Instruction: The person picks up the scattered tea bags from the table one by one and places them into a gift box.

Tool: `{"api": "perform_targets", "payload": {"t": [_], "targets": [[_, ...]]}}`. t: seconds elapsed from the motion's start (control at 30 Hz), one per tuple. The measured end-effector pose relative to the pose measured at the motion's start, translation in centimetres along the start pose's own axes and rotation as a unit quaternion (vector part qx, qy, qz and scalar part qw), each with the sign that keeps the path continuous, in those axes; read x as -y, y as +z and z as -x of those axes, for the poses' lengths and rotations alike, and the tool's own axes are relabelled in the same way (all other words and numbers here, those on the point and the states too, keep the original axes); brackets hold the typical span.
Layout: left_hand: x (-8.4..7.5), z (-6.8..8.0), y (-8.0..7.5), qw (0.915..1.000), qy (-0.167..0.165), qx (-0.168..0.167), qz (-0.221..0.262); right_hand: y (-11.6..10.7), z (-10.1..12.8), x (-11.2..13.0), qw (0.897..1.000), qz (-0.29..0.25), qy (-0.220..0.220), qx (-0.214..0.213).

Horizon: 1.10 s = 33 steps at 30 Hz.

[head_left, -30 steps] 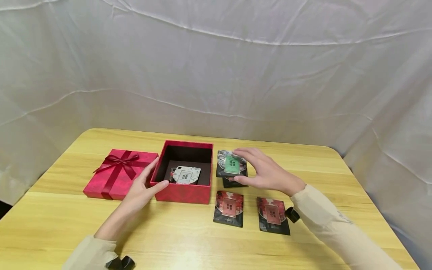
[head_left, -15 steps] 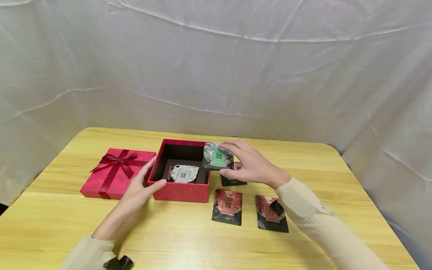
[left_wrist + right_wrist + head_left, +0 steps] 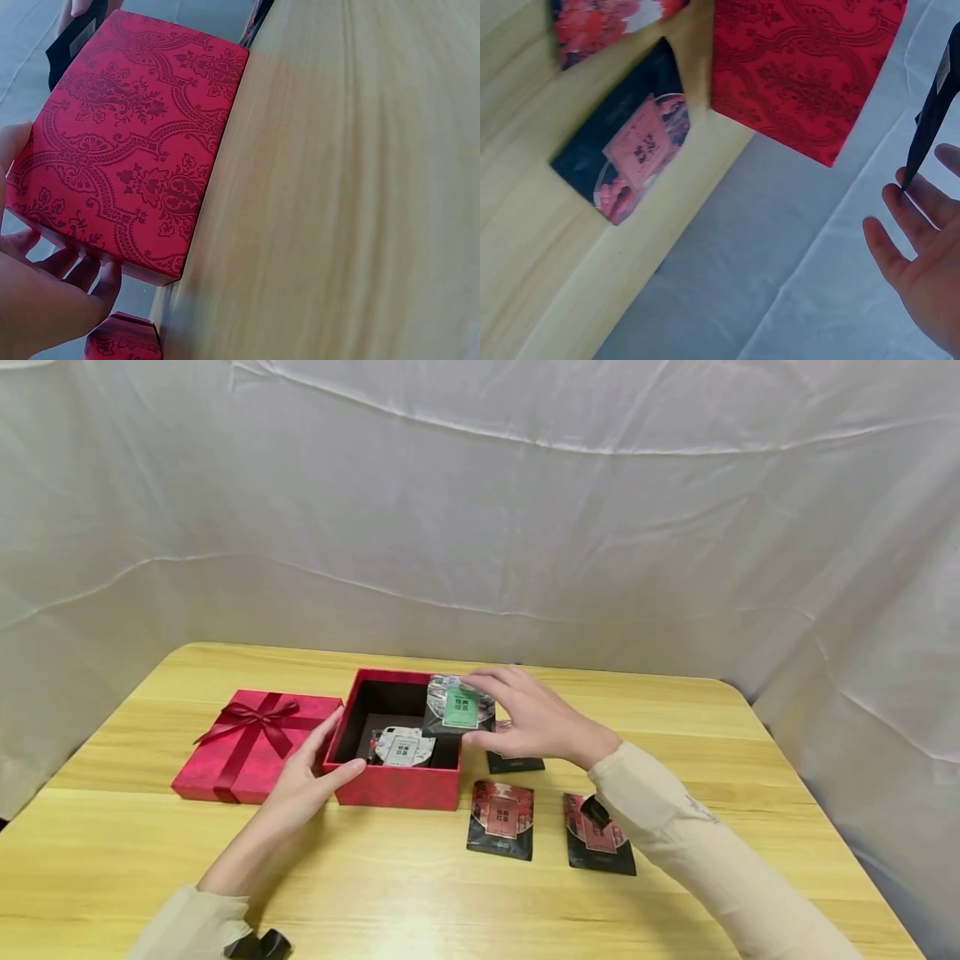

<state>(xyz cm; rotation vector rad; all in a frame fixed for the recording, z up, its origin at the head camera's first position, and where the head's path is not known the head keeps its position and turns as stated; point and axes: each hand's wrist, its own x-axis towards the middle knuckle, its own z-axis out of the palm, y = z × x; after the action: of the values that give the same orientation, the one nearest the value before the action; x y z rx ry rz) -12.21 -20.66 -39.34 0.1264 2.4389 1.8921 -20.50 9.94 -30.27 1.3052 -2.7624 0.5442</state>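
A pale, creased curtain (image 3: 480,527) hangs behind a wood-grain table (image 3: 375,893). On the table are one lid (image 3: 206,781) with a single bow (image 3: 251,717), one box (image 3: 397,789) to its right, and three red packets. Of these, the near red packet (image 3: 501,822) and the right red packet (image 3: 600,853) lie in front; the far red packet (image 3: 516,763), beside the box, is partly covered by the right hand (image 3: 536,718). One white packet (image 3: 405,747) lies inside the box, with a dark and red edge showing at its left; how many lie beneath, I cannot tell.

The one green packet (image 3: 456,712) is in the right hand, over the right side of the box's mouth. Thumb and fingers pinch it by its right side. Its labelled face is toward the head camera, lettering upright; the right wrist view catches it nearly edge-on, tilted. Its long axis appears to run away from the person, foreshortened.

The left hand (image 3: 303,785) touches the box at its near left corner: thumb spread from the fingers, thumb at the front rim, fingers along the left wall.
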Motion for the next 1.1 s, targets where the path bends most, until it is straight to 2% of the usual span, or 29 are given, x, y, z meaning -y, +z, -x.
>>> {"api": "perform_targets", "payload": {"t": [0.3,0.8,1.1], "targets": [[0.0,0.0,0.1,1.0000,0.006,0.000,0.000,-1.1,-1.6,1.1,0.999,0.015,0.015,0.029],[0.3,-0.2,0.3,0.9999,0.008,0.001,0.007,-1.6,-3.7,2.2,0.996,0.042,0.027,0.070],[0.2,-0.2,0.4,0.9998,0.006,0.005,0.020,-1.0,-5.0,2.8,0.992,0.057,0.032,0.106]]}}
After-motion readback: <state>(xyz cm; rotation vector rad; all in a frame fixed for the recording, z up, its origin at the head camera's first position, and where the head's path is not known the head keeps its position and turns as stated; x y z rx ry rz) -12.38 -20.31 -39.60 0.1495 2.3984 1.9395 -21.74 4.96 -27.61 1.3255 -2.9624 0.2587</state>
